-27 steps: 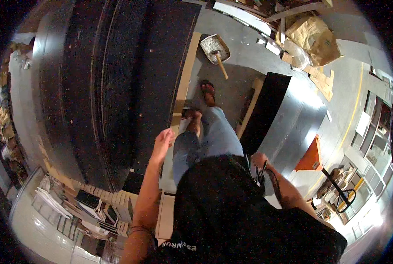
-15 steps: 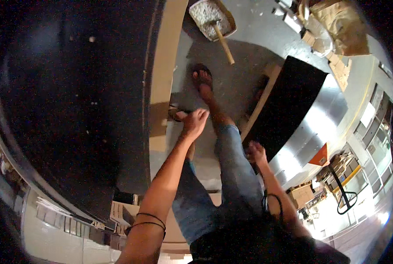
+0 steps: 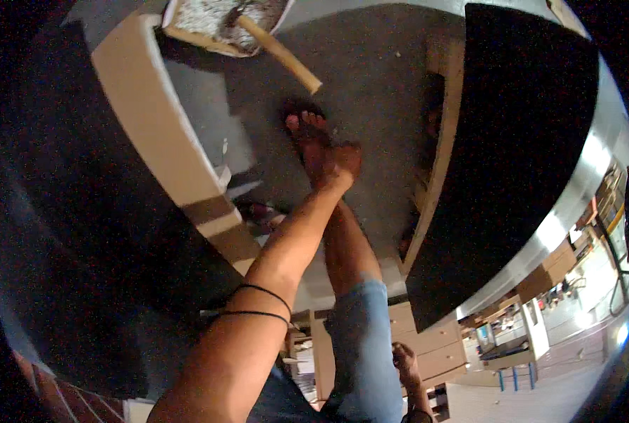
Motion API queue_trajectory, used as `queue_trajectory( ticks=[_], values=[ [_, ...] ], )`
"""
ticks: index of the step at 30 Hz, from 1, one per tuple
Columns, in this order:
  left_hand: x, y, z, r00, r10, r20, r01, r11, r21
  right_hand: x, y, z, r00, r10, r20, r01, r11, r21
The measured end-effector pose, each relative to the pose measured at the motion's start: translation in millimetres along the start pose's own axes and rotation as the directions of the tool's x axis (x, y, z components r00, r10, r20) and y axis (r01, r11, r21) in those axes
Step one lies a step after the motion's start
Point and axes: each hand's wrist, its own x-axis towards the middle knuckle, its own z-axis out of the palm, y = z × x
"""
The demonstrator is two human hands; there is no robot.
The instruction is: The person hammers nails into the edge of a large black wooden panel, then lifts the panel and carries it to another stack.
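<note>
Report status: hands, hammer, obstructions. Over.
Left hand near foot, clear of hammer. Right hand beside jeans. Hammer head in box, handle over rim. Foot between left hand and hammer.

The grey floor (image 3: pixel 388 92) is darkened by a broad shadow (image 3: pixel 356 42), with a paler patch (image 3: pixel 240 144) left lit toward the left. Near the lower edge, a light-wood drawer cabinet (image 3: pixel 434 345) is seen, with cluttered shelving (image 3: pixel 508 361) just beside it. Whether wall or ceiling is shown by the pale surface (image 3: pixel 533 405) below cannot be told. The far right is flared by a bright light (image 3: pixel 621 335).
</note>
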Motion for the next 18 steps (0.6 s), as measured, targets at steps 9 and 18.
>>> queue_trajectory(
  ticks=[9,18],
  values=[
    [43.3,-24.9,60.2,0.969,0.247,0.016,-0.233,0.891,0.39,12.9,19.7,49.6,0.97,0.243,0.004,-0.226,0.896,0.381],
    [175.0,49.2,-78.1,0.92,0.275,-0.28,-0.232,0.957,0.176,15.5,40.1,78.1,0.986,0.109,0.125,-0.152,0.895,0.419]
  ],
)
